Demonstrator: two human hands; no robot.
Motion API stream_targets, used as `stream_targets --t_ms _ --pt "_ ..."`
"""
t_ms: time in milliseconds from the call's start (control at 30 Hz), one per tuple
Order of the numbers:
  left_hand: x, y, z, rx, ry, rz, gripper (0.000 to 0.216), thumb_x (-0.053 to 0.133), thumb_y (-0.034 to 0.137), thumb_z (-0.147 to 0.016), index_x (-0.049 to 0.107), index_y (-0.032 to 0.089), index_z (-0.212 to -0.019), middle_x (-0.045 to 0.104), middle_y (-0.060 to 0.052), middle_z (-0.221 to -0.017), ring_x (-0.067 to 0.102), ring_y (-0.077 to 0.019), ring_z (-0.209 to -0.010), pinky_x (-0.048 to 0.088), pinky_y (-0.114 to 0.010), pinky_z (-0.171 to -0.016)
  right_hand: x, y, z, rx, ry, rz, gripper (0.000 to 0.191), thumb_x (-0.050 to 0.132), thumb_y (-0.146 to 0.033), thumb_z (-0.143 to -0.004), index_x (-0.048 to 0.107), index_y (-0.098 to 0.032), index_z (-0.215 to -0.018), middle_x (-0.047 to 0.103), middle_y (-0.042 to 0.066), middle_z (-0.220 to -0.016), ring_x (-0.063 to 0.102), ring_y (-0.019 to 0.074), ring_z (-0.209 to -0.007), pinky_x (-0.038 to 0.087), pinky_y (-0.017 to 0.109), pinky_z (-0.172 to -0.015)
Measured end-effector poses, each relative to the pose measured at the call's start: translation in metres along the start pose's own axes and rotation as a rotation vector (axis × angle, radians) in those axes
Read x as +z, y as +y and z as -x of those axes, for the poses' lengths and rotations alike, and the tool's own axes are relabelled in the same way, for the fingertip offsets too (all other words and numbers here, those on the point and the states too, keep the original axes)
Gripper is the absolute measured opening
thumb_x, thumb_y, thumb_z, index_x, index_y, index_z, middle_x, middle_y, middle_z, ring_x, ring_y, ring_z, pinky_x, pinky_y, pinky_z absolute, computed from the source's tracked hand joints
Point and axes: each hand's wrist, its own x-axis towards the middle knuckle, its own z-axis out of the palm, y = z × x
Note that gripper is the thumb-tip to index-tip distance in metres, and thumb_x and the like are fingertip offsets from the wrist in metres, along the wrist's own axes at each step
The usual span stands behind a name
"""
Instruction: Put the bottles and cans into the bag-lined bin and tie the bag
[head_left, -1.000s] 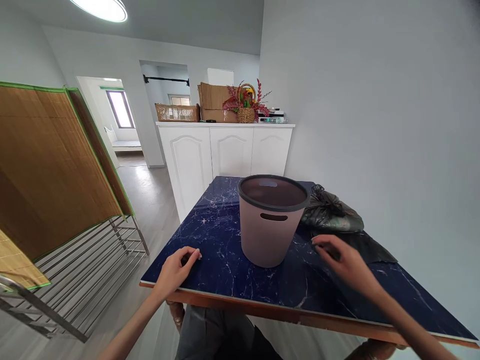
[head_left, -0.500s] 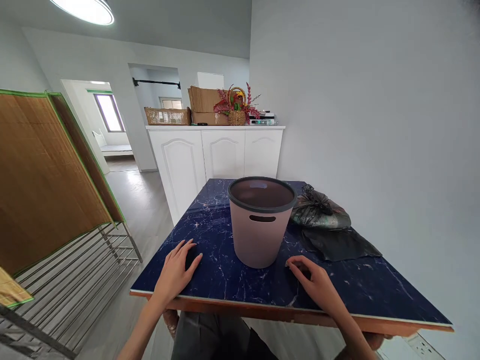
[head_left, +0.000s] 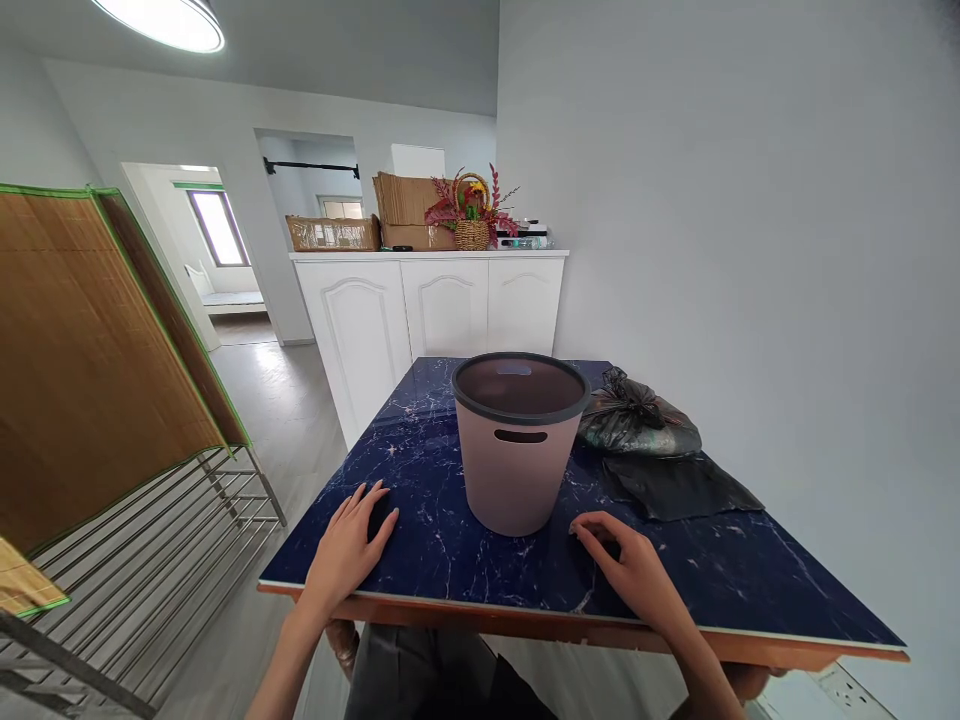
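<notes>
A pink trash bin [head_left: 511, 485] with a dark grey rim and a slot handle stands upright on the blue marbled table [head_left: 420, 560]. Its inner wall shows no liner. My left hand [head_left: 349, 545] lies flat near the table's front edge, left of the bin and apart from it, fingers stretched and thumb spread. To the bin's lower right, my right hand [head_left: 626, 560] rests on the tabletop with curled fingers, thumb and fingertip brought together, and nothing visible in them. Behind it are a knotted, filled black plastic bag [head_left: 637, 425] and a flat black plastic bag [head_left: 682, 488].
A white cabinet [head_left: 442, 310] beyond the table bears cardboard boxes [head_left: 412, 215] and a flower basket [head_left: 472, 235]. On the left stands a metal rack [head_left: 172, 560] draped with a bamboo mat [head_left: 82, 330]. The grey wall [head_left: 735, 250] borders the table's right side.
The view has shifted very slightly. Both hands, the bin and the bags stay essentially where they were.
</notes>
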Motion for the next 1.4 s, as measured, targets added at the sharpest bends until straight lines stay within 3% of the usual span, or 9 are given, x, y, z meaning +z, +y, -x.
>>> stream_targets --t_ms 167,300,500,633,933,1067,1200,1300,1400 --pt "0.0 0.0 0.0 0.006 0.02 0.024 0.059 0.043 0.063 -0.104 0.063 0.022 -0.142 0.06 -0.011 -0.158 0.045 -0.0339 -0.155 0.033 -0.056 -0.13 0.0 0.001 -0.001 -0.023 0.027 0.031 0.042 0.05 -0.06 -0.106 0.074 -0.027 -0.117 0.076 0.01 -0.113 0.073 0.0261 -0.091 0.054 0.032 -0.061" --pt "-0.001 0.0 -0.001 0.008 0.03 0.038 0.057 0.044 0.062 -0.103 0.064 0.023 -0.14 0.061 -0.011 -0.157 0.047 -0.035 -0.154 0.035 -0.058 -0.129 0.006 0.012 -0.002 -0.063 0.232 0.196 0.046 0.047 -0.06 -0.106 0.077 -0.027 -0.117 0.066 0.015 -0.136 0.067 0.0352 -0.119 0.06 0.047 -0.088" --pt "-0.002 0.001 -0.001 0.005 0.029 0.053 0.057 0.045 0.063 -0.103 0.065 0.023 -0.139 0.061 -0.01 -0.157 0.047 -0.0356 -0.154 0.035 -0.058 -0.128 -0.001 0.044 0.003 -0.038 0.486 0.667 0.053 0.036 -0.052 -0.107 0.079 -0.022 -0.116 0.042 0.019 -0.164 0.033 0.0484 -0.155 0.038 0.077 -0.111" --pt "-0.002 0.001 -0.001 0.007 0.021 0.054 0.057 0.044 0.062 -0.103 0.065 0.022 -0.138 0.061 -0.011 -0.157 0.047 -0.0357 -0.154 0.035 -0.058 -0.128 -0.017 0.065 0.006 0.087 0.457 0.813 0.057 0.034 -0.052 -0.106 0.076 -0.017 -0.123 0.04 0.02 -0.169 0.024 0.0506 -0.16 0.037 0.078 -0.111" --pt "-0.005 0.004 0.0 0.004 0.02 0.075 0.055 0.046 0.061 -0.103 0.066 0.022 -0.137 0.062 -0.01 -0.156 0.046 -0.0361 -0.154 0.035 -0.058 -0.128 -0.02 0.073 0.008 0.064 0.467 0.648 0.063 0.033 -0.051 -0.105 0.061 -0.01 -0.144 0.06 0.024 -0.154 0.045 0.0415 -0.153 0.037 0.065 -0.122" --pt "-0.004 0.005 -0.001 -0.008 0.033 0.086 0.054 0.047 0.06 -0.102 0.067 0.022 -0.134 0.063 -0.011 -0.155 0.048 -0.0363 -0.153 0.035 -0.059 -0.128 -0.025 0.057 0.014 0.116 0.478 0.394 0.069 0.04 -0.061 -0.103 0.059 -0.014 -0.15 0.056 0.021 -0.159 0.063 0.0409 -0.137 0.059 0.054 -0.101" --pt "-0.013 0.013 0.006 -0.026 0.025 0.178 0.051 0.051 0.059 -0.099 0.07 0.023 -0.13 0.068 -0.011 -0.149 0.052 -0.0364 -0.15 0.038 -0.058 -0.126 -0.026 0.015 0.022 0.196 0.517 0.12 0.071 0.051 -0.068 -0.097 0.063 -0.018 -0.147 0.065 0.019 -0.15 0.075 0.0382 -0.116 0.064 0.046 -0.083" --pt "-0.037 0.035 0.019 -0.043 -0.037 0.323 0.05 0.052 0.059 -0.1 0.07 0.024 -0.131 0.075 -0.01 -0.138 0.065 -0.0344 -0.137 0.051 -0.051 -0.116 -0.027 -0.042 0.031 0.175 0.615 -0.022 0.064 0.06 -0.068 -0.093 0.071 -0.023 -0.138 0.075 0.015 -0.135 0.074 0.038 -0.117 0.064 0.042 -0.082" --pt "-0.073 0.071 0.033 -0.039 -0.058 0.454 0.048 0.055 0.061 -0.101 0.071 0.027 -0.132 0.076 -0.007 -0.135 0.071 -0.0332 -0.127 0.062 -0.043 -0.098 -0.029 -0.104 0.039 0.134 0.777 -0.131 0.051 0.065 -0.062 -0.094 0.076 -0.026 -0.129 0.076 0.012 -0.131 0.071 0.0386 -0.122 0.06 0.049 -0.1"
